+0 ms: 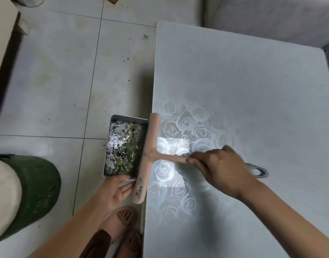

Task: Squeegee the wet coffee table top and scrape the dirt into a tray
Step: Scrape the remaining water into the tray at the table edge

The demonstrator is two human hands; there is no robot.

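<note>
Now, with my right hand (221, 169) curled round the squeegee (149, 146) handle and the blade at the coffee table top's (253, 86) left edge, I'd press evenly and push the dirt (140, 184) off into the tray (129, 118), which my left hand (113, 191) grips by its near rim just beside that edge; open tabletop lies far and right.

A hand passes freely over the table's (253, 81) far and right stretches. Along its left edge the squeegee (150, 157), the tray (125, 148) and the left hand (113, 192) holding it block the way — further left, a green bin (38, 187) crowds the floor (57, 81).
</note>
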